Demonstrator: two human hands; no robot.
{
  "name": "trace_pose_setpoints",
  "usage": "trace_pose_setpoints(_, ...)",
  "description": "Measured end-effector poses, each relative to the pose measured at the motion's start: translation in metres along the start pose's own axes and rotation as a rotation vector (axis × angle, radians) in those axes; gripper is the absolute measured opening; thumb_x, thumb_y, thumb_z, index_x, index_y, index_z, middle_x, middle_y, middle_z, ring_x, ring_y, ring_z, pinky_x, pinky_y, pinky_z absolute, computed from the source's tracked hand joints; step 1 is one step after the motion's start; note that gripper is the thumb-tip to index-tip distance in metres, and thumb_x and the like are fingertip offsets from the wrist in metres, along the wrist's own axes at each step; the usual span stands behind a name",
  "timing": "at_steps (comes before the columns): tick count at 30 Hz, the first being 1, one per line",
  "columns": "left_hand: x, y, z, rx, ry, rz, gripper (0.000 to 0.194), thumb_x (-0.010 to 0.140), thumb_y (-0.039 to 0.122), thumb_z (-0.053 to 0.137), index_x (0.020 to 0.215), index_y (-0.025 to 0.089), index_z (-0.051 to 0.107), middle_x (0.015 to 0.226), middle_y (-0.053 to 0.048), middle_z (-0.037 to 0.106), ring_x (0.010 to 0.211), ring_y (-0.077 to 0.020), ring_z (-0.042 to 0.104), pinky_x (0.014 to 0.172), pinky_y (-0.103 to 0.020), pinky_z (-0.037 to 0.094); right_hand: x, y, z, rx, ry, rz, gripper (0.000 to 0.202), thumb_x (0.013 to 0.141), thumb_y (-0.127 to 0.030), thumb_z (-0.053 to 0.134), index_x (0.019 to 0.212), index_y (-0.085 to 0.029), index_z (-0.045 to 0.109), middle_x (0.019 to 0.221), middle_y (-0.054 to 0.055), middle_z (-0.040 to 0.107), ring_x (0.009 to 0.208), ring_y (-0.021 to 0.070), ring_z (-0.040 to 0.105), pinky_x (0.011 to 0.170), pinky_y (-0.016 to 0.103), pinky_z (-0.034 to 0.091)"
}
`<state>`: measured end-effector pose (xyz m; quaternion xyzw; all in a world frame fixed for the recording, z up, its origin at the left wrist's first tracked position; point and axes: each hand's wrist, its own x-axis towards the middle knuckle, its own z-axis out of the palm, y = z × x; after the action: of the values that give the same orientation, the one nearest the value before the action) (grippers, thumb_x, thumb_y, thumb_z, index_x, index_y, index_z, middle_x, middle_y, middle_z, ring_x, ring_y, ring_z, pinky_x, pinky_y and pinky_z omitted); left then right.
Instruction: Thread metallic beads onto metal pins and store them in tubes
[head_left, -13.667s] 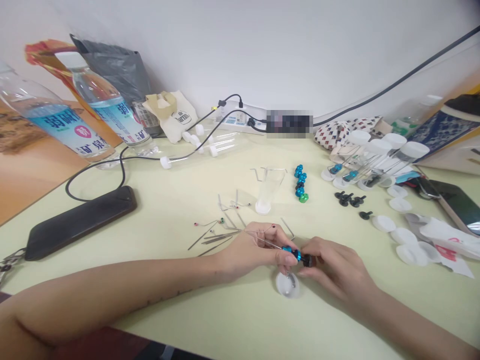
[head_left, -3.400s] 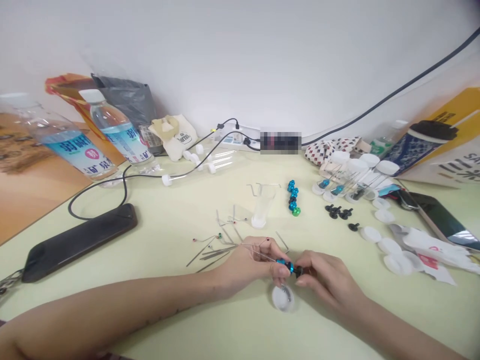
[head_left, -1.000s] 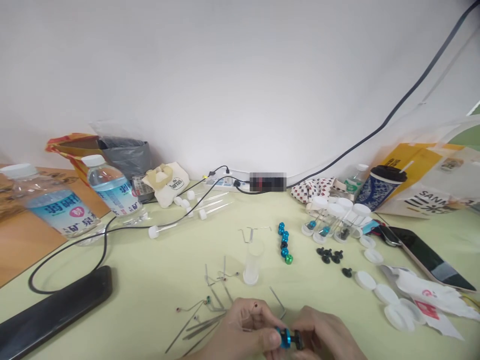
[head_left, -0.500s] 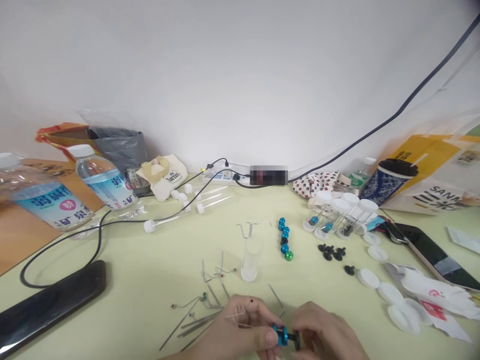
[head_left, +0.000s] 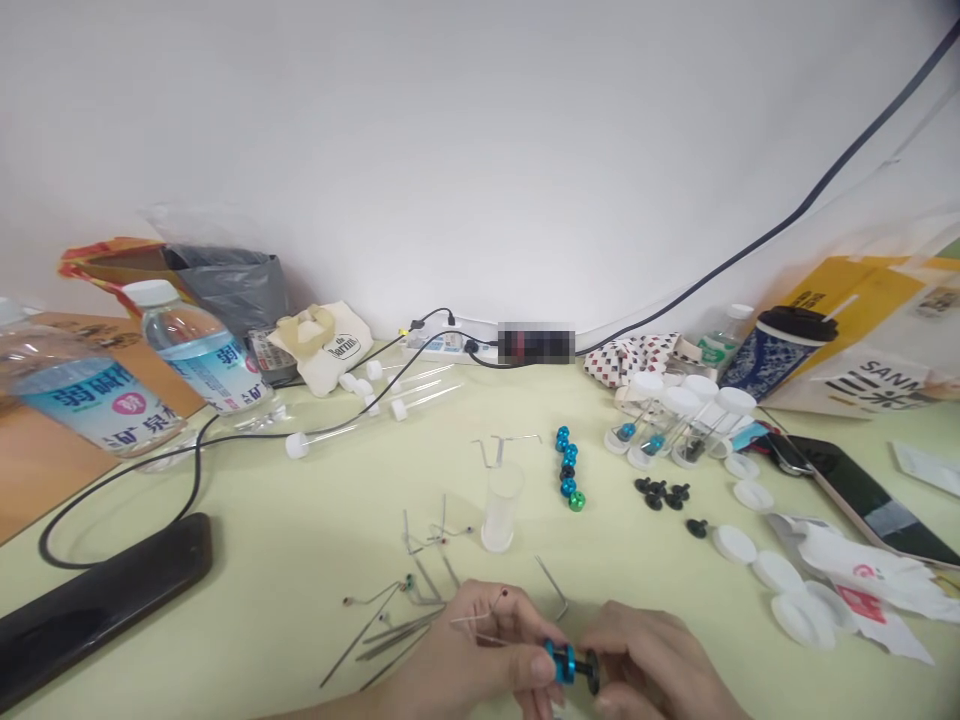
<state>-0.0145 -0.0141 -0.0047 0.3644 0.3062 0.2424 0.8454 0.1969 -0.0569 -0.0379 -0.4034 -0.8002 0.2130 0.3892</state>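
Near the bottom edge, my left hand point(head_left: 499, 650) pinches a blue metal piece point(head_left: 559, 662) between thumb and fingers. A thin wire with a small dark red end point(head_left: 504, 594) also sticks out from this hand. A black screw with a wide round head point(head_left: 592, 672) joins the blue piece on its right. My right hand point(head_left: 652, 655) has its fingers closed around that head. Beyond the hands stands a clear tube point(head_left: 501, 510). Bent metal rods point(head_left: 397, 640) lie left of my left hand. Blue, black and green pieces point(head_left: 568, 470) form a line farther back.
Black screws point(head_left: 656, 492) and white caps point(head_left: 780, 572) lie to the right, near capped tubes point(head_left: 679, 425) and a phone point(head_left: 877, 500). At left are a black power bank point(head_left: 105, 610), a cable and water bottles point(head_left: 210, 360). A power strip point(head_left: 450, 345) sits against the wall.
The camera view has shifted slightly, moving the table items a little upward in the picture. My right fingers have shifted slightly around the black screw head; both hands keep their places.
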Motion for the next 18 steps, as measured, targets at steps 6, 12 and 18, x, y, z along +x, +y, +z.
trace_pose_setpoints(6, 0.002, -0.002, 0.0, -0.004, 0.002, 0.021, 0.028, 0.063, 0.032, 0.083, 0.077, 0.011, 0.069, 0.061, -0.004, 0.068, 0.051, -0.0129, 0.063, 0.052, -0.024, 0.05, 0.001, 0.0, -0.003, -0.026, -0.056, -0.009, 0.057, 0.096, -0.054, 0.015, 0.08, -0.021, 0.057, 0.058, 0.003, 0.059, 0.05, 0.0138, 0.053, 0.048, 0.022, 0.038)
trace_pose_setpoints(12, 0.003, -0.002, 0.0, -0.017, 0.04, 0.066, 0.028, 0.064, 0.031, 0.082, 0.078, 0.012, 0.068, 0.059, -0.003, 0.067, 0.051, -0.0132, 0.063, 0.051, -0.024, 0.05, 0.005, 0.003, 0.009, -0.069, -0.1, -0.015, 0.071, 0.094, -0.062, 0.008, 0.06, -0.02, 0.053, 0.042, 0.0, 0.048, 0.037, 0.0109, 0.043, 0.04, 0.023, 0.03)
trace_pose_setpoints(18, 0.004, -0.004, 0.0, -0.026, 0.063, 0.068, 0.03, 0.062, 0.033, 0.083, 0.077, 0.012, 0.067, 0.058, -0.003, 0.067, 0.048, -0.0122, 0.06, 0.049, -0.023, 0.049, 0.006, 0.002, 0.014, -0.123, -0.015, -0.126, 0.079, 0.095, -0.058, 0.003, 0.057, -0.022, 0.063, 0.039, 0.002, 0.049, 0.034, 0.0119, 0.04, 0.037, 0.024, 0.029)
